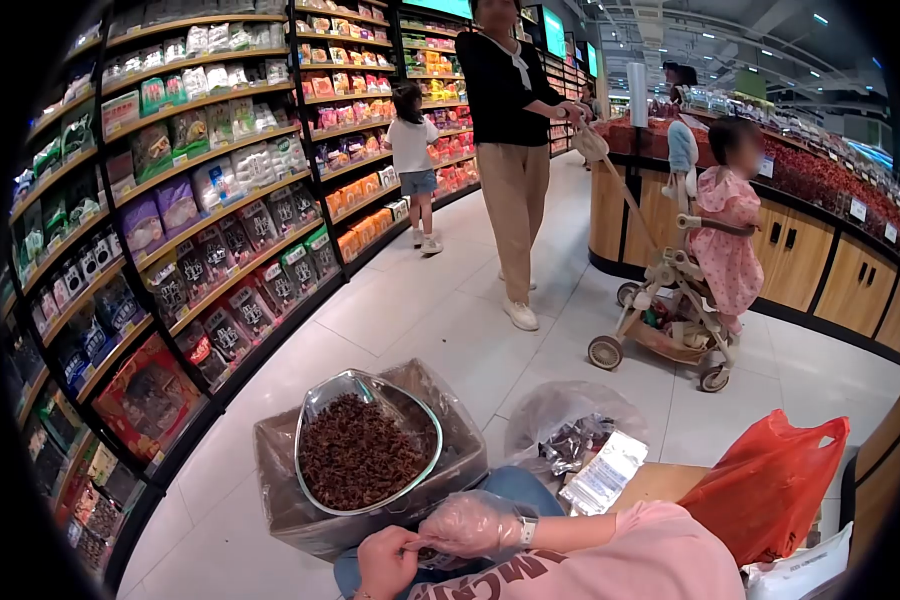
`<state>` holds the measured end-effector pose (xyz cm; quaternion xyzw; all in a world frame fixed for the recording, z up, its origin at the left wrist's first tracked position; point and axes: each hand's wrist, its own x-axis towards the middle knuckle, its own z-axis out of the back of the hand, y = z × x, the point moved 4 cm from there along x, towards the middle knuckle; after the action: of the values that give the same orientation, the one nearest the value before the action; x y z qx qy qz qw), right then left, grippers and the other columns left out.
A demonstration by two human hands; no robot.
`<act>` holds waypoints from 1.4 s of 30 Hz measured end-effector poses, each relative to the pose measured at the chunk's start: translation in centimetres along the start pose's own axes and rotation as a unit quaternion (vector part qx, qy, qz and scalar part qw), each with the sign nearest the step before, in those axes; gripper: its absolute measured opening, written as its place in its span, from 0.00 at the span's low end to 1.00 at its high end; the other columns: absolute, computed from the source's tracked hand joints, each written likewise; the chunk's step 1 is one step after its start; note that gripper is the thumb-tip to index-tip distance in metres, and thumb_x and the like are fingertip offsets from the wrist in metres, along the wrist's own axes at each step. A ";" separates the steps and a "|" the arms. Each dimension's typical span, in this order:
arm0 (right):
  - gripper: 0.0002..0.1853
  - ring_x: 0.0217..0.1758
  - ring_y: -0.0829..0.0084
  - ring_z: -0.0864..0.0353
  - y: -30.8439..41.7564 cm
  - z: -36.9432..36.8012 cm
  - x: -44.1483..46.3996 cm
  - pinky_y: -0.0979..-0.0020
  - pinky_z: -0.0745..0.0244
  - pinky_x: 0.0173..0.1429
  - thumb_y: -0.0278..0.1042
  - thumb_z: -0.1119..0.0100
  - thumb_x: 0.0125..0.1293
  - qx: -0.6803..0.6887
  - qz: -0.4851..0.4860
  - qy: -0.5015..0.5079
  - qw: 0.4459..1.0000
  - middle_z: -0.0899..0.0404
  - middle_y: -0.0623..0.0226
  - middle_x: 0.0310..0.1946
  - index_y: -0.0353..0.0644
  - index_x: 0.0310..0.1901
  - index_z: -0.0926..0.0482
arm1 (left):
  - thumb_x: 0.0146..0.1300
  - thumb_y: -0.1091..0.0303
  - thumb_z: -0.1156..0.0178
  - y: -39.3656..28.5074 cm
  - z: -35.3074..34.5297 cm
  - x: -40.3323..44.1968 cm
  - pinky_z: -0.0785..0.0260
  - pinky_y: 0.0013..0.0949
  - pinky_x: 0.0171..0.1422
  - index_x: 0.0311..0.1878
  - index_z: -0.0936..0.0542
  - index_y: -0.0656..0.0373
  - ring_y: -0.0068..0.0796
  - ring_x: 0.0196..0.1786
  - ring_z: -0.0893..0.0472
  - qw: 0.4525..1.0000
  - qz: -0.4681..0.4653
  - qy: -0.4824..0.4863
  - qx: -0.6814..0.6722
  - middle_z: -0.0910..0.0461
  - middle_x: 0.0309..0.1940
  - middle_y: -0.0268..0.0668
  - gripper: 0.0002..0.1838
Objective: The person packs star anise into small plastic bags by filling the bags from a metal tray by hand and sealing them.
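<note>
A clear scoop-shaped tray [438,440] full of dark reddish-brown dried pieces [360,452] rests on a box [280,490] lined with clear plastic. Just below the box, my left hand [388,562] is bare, its thumb and fingertips pinched together. Beside it, touching it, my right hand [465,525] wears a clear plastic glove, with a watch [526,524] on the wrist. The gloved fingers are closed near the left fingertips. Whatever lies between the hands is too small and hidden to make out.
Packed shelves [210,190] line the left. A person [510,150] stands by a stroller [670,300] carrying a child; another child [413,150] is at the shelves. At right are a clear bag [540,425], silver-white packet [606,474], red bag [760,485] and wooden counter [830,270].
</note>
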<state>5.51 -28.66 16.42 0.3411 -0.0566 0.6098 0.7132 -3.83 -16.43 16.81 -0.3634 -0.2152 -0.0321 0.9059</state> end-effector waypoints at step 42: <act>0.08 0.33 0.54 0.20 -4.1 2.5 -6.3 0.58 0.27 0.36 0.37 0.47 0.62 0.067 -0.065 0.010 0.996 0.20 0.57 0.28 0.48 0.36 0.18 | 0.56 0.74 0.40 -1.3 -5.9 1.5 0.30 0.39 0.37 0.29 0.21 0.62 0.46 0.33 0.23 0.999 -0.011 0.041 0.018 0.24 0.27 0.44 0.03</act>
<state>8.49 -35.35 13.50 0.3850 0.0139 0.5683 0.7271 -0.60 -21.18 14.44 -0.3428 -0.1829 -0.0531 0.9199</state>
